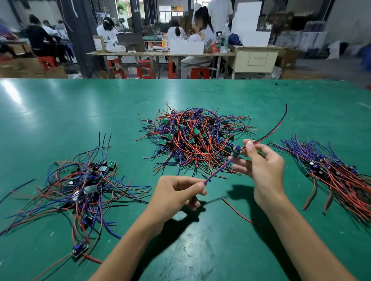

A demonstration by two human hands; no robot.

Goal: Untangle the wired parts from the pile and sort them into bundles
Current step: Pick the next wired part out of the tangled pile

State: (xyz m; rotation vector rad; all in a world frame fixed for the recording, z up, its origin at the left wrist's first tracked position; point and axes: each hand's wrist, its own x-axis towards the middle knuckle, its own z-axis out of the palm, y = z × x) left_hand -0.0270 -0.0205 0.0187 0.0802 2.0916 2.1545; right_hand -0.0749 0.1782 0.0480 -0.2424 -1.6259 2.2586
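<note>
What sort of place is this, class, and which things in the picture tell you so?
Most likely a small electronics assembly workshop. A tangled pile of wired parts lies on a big green worktable, the hands are sorting one part, and other workers sit at benches behind.

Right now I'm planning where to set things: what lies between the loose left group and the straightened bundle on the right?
Head view: both hands, left and right, stretching one wired part above bare green table.
</note>
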